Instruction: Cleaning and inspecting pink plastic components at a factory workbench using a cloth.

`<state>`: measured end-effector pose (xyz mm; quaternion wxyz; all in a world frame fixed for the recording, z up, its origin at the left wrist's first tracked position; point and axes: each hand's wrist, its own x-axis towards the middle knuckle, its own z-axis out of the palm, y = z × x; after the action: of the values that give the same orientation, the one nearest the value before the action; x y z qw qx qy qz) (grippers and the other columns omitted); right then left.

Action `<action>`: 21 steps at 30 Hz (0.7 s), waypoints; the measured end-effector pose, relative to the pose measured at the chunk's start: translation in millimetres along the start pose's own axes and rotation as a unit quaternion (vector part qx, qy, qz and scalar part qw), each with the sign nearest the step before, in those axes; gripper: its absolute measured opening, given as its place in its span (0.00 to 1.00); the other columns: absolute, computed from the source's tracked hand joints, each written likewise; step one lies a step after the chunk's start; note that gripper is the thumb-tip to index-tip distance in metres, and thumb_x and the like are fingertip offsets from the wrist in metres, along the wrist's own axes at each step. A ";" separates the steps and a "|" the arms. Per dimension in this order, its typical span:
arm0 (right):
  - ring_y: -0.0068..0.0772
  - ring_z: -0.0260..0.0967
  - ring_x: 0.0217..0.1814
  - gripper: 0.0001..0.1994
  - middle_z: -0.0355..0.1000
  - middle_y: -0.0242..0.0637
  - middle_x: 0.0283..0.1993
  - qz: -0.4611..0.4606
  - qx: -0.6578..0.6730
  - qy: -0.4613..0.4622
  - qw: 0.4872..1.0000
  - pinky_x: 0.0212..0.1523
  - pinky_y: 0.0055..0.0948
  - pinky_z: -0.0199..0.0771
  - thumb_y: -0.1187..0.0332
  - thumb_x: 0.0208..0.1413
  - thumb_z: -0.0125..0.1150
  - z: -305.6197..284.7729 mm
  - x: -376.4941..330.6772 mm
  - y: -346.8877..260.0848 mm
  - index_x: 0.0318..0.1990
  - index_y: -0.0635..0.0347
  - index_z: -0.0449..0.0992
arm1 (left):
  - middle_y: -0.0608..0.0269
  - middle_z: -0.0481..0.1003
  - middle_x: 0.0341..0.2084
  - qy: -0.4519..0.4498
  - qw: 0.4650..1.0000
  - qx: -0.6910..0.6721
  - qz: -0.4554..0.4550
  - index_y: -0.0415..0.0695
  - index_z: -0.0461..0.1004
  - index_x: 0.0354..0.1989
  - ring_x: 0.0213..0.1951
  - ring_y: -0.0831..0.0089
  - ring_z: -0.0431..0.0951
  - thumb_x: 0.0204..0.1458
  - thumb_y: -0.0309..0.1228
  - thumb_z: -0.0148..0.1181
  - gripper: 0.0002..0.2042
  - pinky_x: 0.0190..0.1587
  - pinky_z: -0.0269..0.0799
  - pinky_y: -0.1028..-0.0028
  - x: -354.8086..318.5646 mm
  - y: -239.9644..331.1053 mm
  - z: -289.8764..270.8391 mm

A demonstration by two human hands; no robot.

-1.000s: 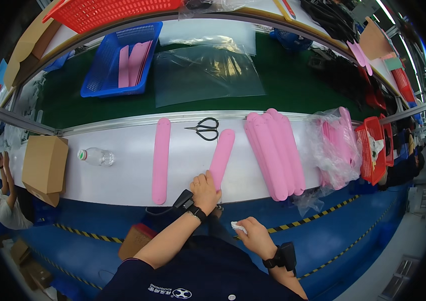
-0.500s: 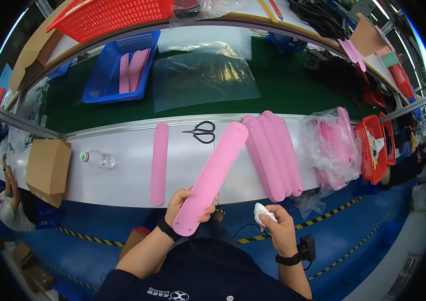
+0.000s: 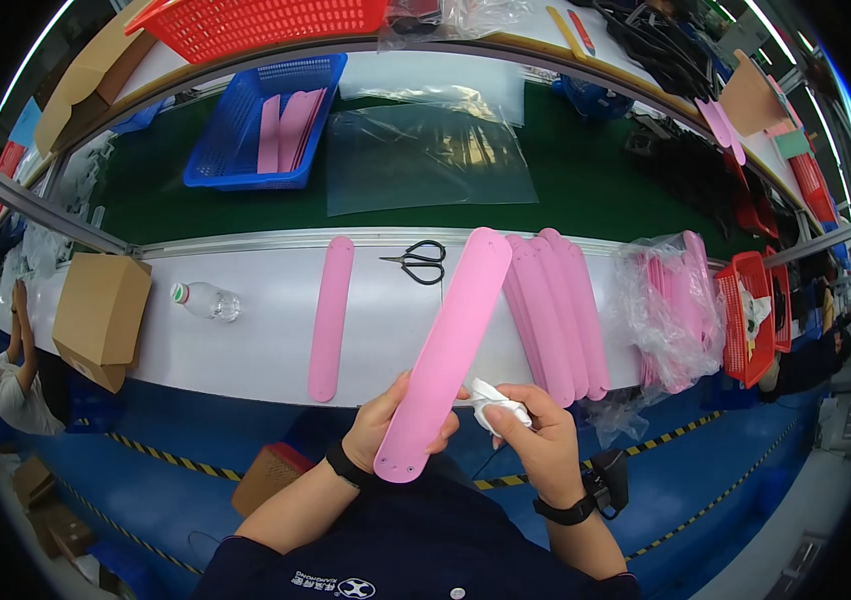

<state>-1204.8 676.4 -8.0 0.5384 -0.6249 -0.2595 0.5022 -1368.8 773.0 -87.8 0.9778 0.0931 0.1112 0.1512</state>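
Pink strip (image 3: 450, 345) and white cloth (image 3: 498, 408), both in hand above the near edge of the white bench (image 3: 245, 340).

Strip: long, flat, smooth pink band with rounded ends and small holes at its near end; tilted, far end over the bench, near end off the bench's front edge, gripped low down. Cloth: small crumpled white wad, just right of the strip's lower half, touching its edge, off the bench's front edge.
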 end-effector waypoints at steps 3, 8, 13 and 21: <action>0.18 0.67 0.29 0.11 0.69 0.34 0.35 -0.042 -0.074 -0.004 0.996 0.28 0.17 0.65 0.71 0.54 0.60 15.8 9.5 -0.3 0.42 0.68 0.74 | 0.54 0.69 0.31 0.013 0.999 0.031 0.014 0.41 0.61 0.55 0.25 0.70 0.67 0.64 0.48 0.28 0.24 0.27 0.66 0.75 0.9 -3.6 -3.3; 0.22 0.68 0.29 0.10 0.70 0.37 0.35 -0.146 -0.192 0.066 0.968 0.30 0.21 0.68 0.72 0.53 0.60 31.9 29.6 5.8 0.42 0.66 0.75 | 0.57 0.70 0.33 0.002 0.997 0.073 0.009 0.43 0.60 0.56 0.26 0.71 0.70 0.64 0.50 0.27 0.25 0.31 0.68 0.73 4.7 -3.9 -2.9; 0.34 0.70 0.33 0.09 0.72 0.39 0.35 -0.133 -0.215 -0.339 0.906 0.36 0.28 0.69 0.72 0.51 0.61 11.7 13.4 -13.9 0.40 0.61 0.77 | 0.57 0.69 0.37 0.136 0.985 0.076 0.069 0.40 0.59 0.58 0.27 0.72 0.67 0.63 0.50 0.27 0.28 0.30 0.66 0.74 4.9 5.5 -5.6; 0.20 0.68 0.30 0.14 0.72 0.35 0.39 0.184 -0.189 -0.108 0.958 0.31 0.17 0.68 0.77 0.49 0.60 -96.8 -25.1 12.5 0.46 0.63 0.75 | 0.55 0.63 0.51 0.017 0.997 -0.028 0.065 0.42 0.59 0.59 0.32 0.68 0.62 0.63 0.49 0.29 0.26 0.25 0.64 0.74 -1.8 9.7 -2.7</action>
<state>-1128.7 611.1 -19.1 0.2773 -0.6946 -0.2864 0.5988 -1373.8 781.9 -87.9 0.9660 0.0705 0.1176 0.2194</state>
